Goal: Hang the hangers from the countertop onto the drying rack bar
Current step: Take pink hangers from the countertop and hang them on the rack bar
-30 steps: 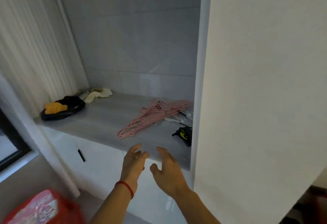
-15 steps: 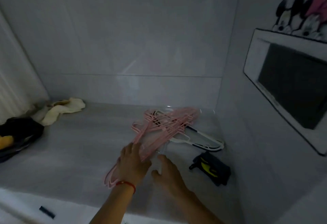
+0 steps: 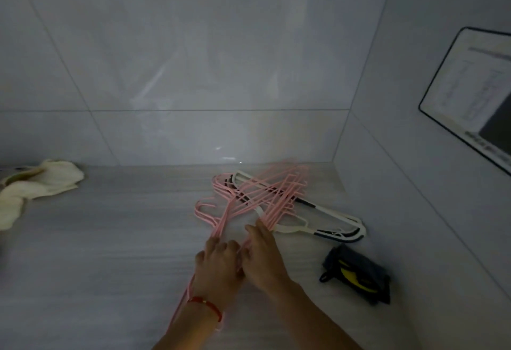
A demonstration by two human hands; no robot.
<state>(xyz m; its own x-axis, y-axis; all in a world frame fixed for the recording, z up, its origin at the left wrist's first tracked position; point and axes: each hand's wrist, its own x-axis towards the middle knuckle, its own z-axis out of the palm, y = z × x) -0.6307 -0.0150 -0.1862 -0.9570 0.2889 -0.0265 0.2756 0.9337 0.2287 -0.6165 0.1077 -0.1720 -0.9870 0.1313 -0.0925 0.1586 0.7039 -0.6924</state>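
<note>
A bundle of several thin pink hangers (image 3: 257, 197) lies flat on the grey countertop (image 3: 110, 239), hooks pointing left. Under them rest white hangers with dark trim (image 3: 331, 222). My left hand (image 3: 218, 266), with a red string bracelet at the wrist, is pressed down over the near ends of the pink hangers, fingers curled around them. My right hand (image 3: 262, 252) lies beside it, touching it, with its fingers closing over the same pink bars. The drying rack bar is out of view.
A black and yellow pouch (image 3: 356, 273) lies right of my hands near the side wall. A cream cloth (image 3: 36, 181) is crumpled at the far left. Tiled walls close the back and right; a framed panel (image 3: 470, 95) hangs on the right wall.
I have leaned in over the countertop. Both hands went from hovering in the air to resting on the pink hangers and closing on their near ends.
</note>
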